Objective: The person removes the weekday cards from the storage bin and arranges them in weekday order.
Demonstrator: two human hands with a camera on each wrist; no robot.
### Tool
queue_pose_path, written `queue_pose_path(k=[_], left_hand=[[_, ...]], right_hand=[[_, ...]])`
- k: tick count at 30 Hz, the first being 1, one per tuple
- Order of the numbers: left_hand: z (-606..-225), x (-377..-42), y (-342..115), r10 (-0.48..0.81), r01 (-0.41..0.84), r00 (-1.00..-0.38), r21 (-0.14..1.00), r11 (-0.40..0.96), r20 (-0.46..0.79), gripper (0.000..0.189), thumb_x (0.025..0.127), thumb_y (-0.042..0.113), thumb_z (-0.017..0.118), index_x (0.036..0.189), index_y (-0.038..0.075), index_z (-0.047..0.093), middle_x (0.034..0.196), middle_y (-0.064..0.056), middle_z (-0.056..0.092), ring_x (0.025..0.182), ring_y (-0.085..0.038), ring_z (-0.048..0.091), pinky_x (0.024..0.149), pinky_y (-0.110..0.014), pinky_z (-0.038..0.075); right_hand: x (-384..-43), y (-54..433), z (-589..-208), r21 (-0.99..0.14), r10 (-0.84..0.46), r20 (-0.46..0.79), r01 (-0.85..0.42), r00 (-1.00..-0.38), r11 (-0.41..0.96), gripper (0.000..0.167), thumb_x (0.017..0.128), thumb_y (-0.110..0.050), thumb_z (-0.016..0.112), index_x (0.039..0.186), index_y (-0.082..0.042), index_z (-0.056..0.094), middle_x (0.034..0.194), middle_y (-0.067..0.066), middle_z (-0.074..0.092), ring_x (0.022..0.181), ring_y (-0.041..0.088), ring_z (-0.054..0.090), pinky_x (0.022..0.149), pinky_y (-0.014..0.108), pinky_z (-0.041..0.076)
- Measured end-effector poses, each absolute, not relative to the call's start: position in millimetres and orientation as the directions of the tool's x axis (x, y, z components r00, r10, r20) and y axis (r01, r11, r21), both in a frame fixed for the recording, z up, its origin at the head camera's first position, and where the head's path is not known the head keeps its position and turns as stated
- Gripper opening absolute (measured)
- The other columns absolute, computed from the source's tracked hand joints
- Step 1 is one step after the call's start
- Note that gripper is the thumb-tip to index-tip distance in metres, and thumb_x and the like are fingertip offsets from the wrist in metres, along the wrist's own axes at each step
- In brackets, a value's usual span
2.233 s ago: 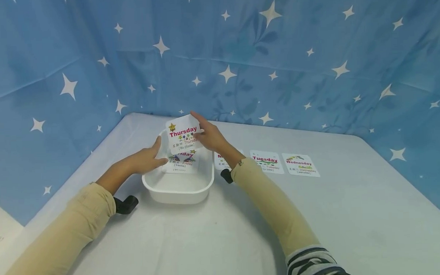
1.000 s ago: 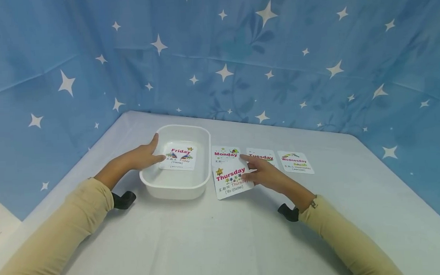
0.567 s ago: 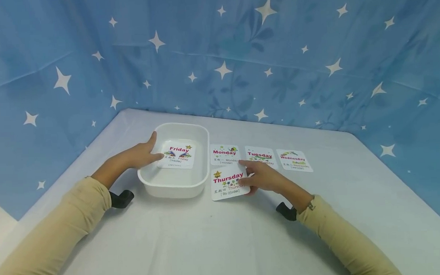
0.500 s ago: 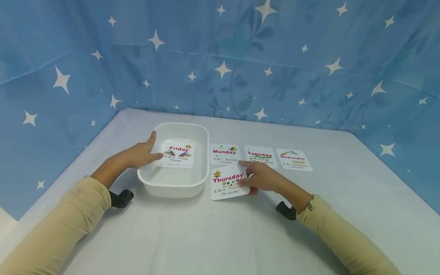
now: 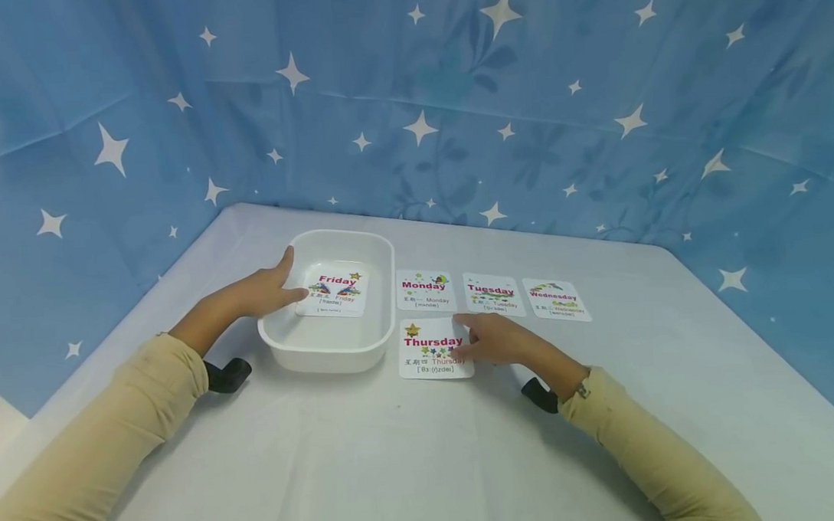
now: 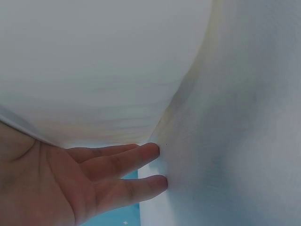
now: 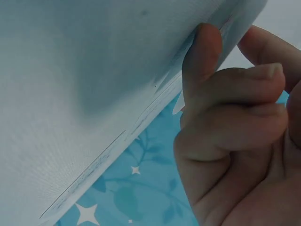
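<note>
My left hand (image 5: 262,291) holds the white plastic basin (image 5: 329,361) by its left side, thumb over the rim. In the left wrist view, the fingers (image 6: 120,165) stretch along the basin's underside. A Friday flashcard (image 5: 333,289) lies face up inside the basin. My right hand (image 5: 496,340) keeps thumb and index finger on the right edge of the Thursday flashcard (image 5: 427,349), which lies level on the white cloth just below the Monday flashcard (image 5: 425,290). In the right wrist view, the index fingertip (image 7: 207,42) is down at the cloth and the other fingers are curled.
The Tuesday flashcard (image 5: 494,294) and the Wednesday flashcard (image 5: 557,299) continue the row right of Monday. A white cloth (image 5: 369,461) covers the table. A blue star-patterned curtain (image 5: 383,85) hangs along the table's back and sides.
My right hand has carried the Thursday flashcard out from over the basin to the cloth below Monday. Its tilted edge has come down flat. My left hand has stayed at the basin.
</note>
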State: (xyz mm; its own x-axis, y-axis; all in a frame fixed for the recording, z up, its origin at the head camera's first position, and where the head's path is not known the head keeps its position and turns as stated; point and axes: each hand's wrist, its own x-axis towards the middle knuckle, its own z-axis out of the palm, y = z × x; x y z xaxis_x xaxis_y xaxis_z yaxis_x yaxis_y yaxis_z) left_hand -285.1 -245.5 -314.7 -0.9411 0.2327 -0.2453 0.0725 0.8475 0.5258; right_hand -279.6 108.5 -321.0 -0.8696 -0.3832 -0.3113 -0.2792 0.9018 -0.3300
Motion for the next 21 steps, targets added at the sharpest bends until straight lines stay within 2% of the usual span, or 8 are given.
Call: queue_pose_path(k=[4,8,12,16,21], left_hand=[[-313,-281,-252,0.213,0.059,-0.947,0.52,0.852,-0.242,0.086,0.095,0.036,0.041,0.14,-0.002,-0.022,0.144,-0.036,0.009,0.098,-0.033,0.057,0.06,-0.029,0.046],[-312,-281,-256,0.201,0.058,-0.952,0.51,0.859,-0.23,0.086,0.095,0.037,0.041,0.14,-0.002,-0.021,0.145,-0.035,0.009,0.109,-0.037,0.052,0.067,-0.032,0.045],[-312,-282,-256,0.192,0.054,-0.956,0.509,0.859,-0.222,0.086,0.095,0.036,0.042,0.141,-0.002,-0.02,0.146,-0.034,0.01,0.106,-0.036,0.054,0.069,-0.033,0.046],[-316,-285,-249,0.194,0.05,-0.954,0.515,0.856,-0.23,0.086,0.095,0.035,0.043,0.141,-0.002,-0.019,0.146,-0.033,0.013,0.101,-0.032,0.057,0.066,-0.03,0.046],[-318,-285,-245,0.192,0.052,-0.955,0.509,0.859,-0.226,0.085,0.095,0.035,0.044,0.142,-0.001,-0.018,0.147,-0.03,0.013,0.104,-0.032,0.055,0.067,-0.029,0.045]], right_hand=[[-282,103,-320,-0.294,-0.402,-0.305,-0.316,-0.863,0.902,0.07,0.082,-0.031,0.067,0.141,-0.011,0.035,0.078,0.003,0.055,0.067,0.015,0.05,0.058,0.026,0.04],[-284,99,-319,-0.265,-0.417,-0.3,-0.345,-0.858,0.9,0.07,0.082,-0.032,0.067,0.141,-0.011,0.036,0.08,0.002,0.056,0.069,0.015,0.05,0.06,0.027,0.04],[-283,101,-319,-0.255,-0.425,-0.291,-0.359,-0.857,0.898,0.069,0.082,-0.03,0.067,0.14,-0.009,0.036,0.08,0.003,0.056,0.07,0.016,0.05,0.061,0.028,0.041],[-277,107,-321,-0.259,-0.419,-0.288,-0.351,-0.861,0.9,0.068,0.082,-0.029,0.067,0.139,-0.008,0.037,0.079,0.003,0.055,0.069,0.016,0.049,0.06,0.028,0.041],[-272,111,-321,-0.269,-0.419,-0.284,-0.348,-0.862,0.898,0.068,0.081,-0.027,0.068,0.139,-0.008,0.038,0.077,0.003,0.054,0.067,0.016,0.049,0.059,0.028,0.041]])
